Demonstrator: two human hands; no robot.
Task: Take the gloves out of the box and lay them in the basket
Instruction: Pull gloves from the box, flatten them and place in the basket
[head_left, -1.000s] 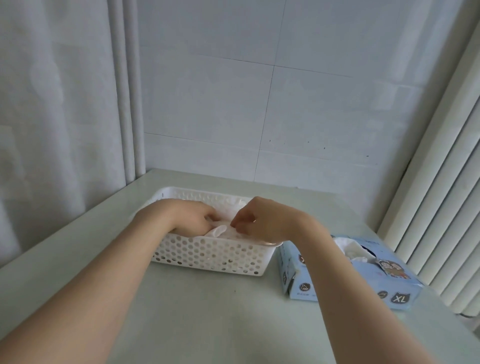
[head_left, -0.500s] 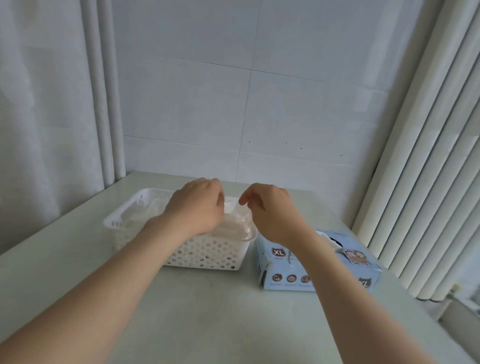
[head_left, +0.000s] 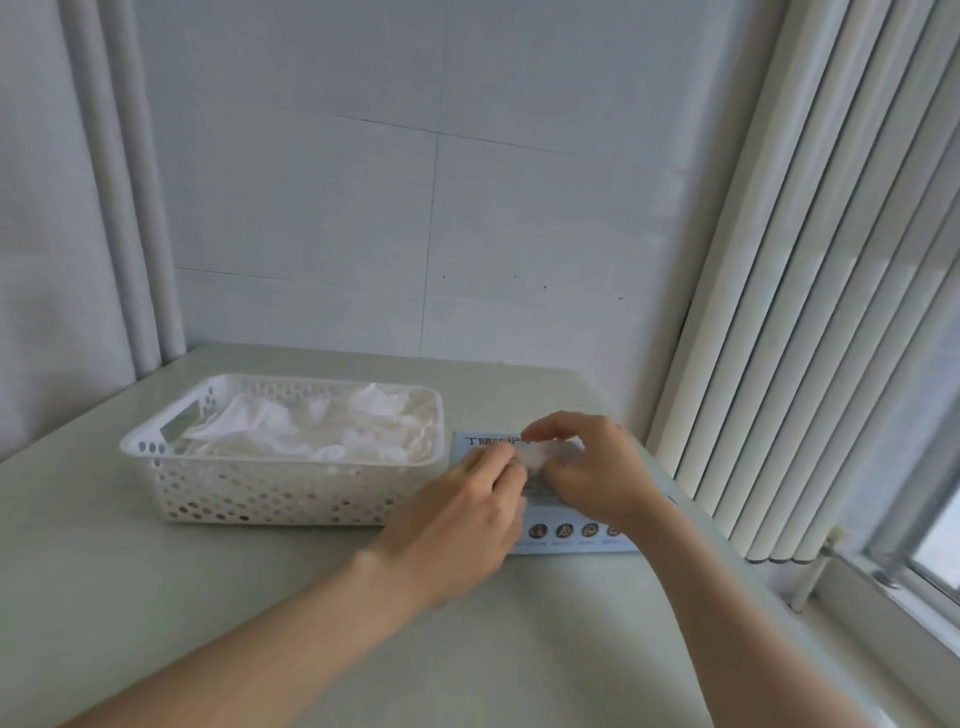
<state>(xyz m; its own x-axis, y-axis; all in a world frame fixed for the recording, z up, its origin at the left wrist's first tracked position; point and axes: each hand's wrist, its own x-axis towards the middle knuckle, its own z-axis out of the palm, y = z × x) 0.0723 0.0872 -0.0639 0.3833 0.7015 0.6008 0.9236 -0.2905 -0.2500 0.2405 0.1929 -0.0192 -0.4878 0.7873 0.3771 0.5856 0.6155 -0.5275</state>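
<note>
On the worktop (head_left: 260, 597), just right of the white basket (head_left: 156, 452), the blue box (head_left: 571, 538) lay flat. Both hands were over its top. Right hand (head_left: 597, 475): grip pinched on a whitish glove (head_left: 548, 457) at the top of the box. Left hand (head_left: 462, 519): fingertips at the same glove, but blurred, so I could not tell its grip. The basket held a heap of pale gloves (head_left: 311, 426).
</note>
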